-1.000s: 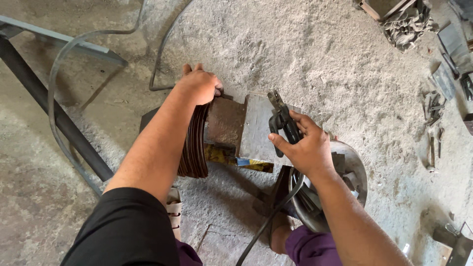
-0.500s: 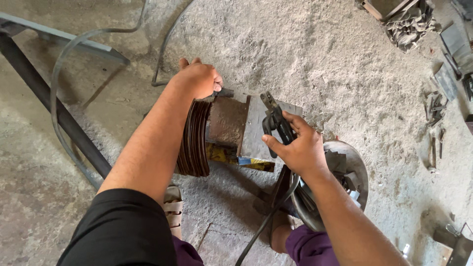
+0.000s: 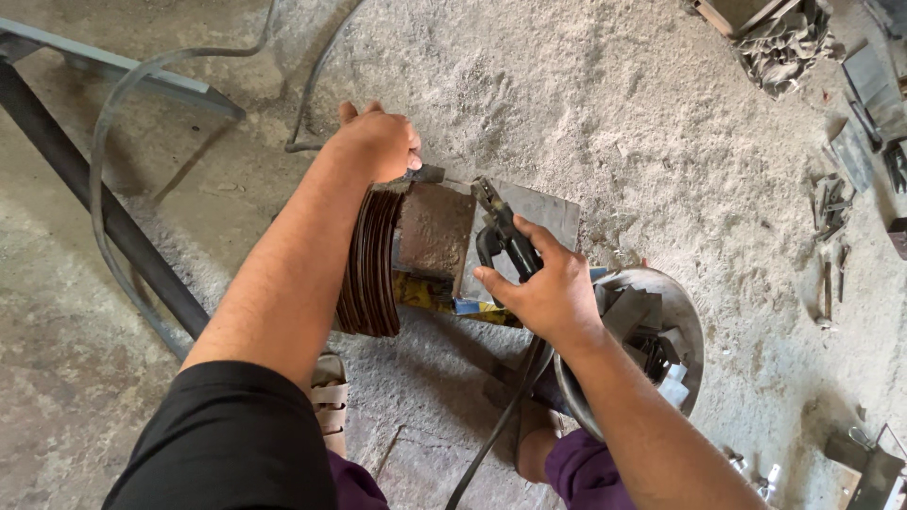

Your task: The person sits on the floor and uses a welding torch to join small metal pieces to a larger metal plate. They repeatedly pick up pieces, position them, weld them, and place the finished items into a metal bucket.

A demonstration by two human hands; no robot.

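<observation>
- Fingers of my left hand [image 3: 376, 142]: curled shut over the top edge of a stack of thin curved metal strips [image 3: 370, 264], which stands on edge against a rusty steel block [image 3: 435, 229].
- Fingers of my right hand [image 3: 543, 293]: wrapped tight round the black handle of a welding electrode holder [image 3: 501, 231]; its clamp end points up and away from me, toward the top of the block.
- Welding rod: a thin stub seems to run from the clamp toward the joint, too slight to say for sure.
- Steel block: upright on a flat grey plate [image 3: 543, 210], on the gritty concrete floor [image 3: 614, 104].
- Cable [image 3: 496, 430]: black, falling from the holder down between my knees.
- Metal bowl [image 3: 661, 331]: just right of my wrist, filled with small scrap pieces.
- Yellow-and-blue strip [image 3: 444, 297]: lying under the block's near edge.
- Step in hand, as I judge it: steadying the stack while lining the holder up on the seam by my left thumb.
- Next move calls for: a firm left grip, tip brought onto the joint, fingers kept off the contact point.
</observation>
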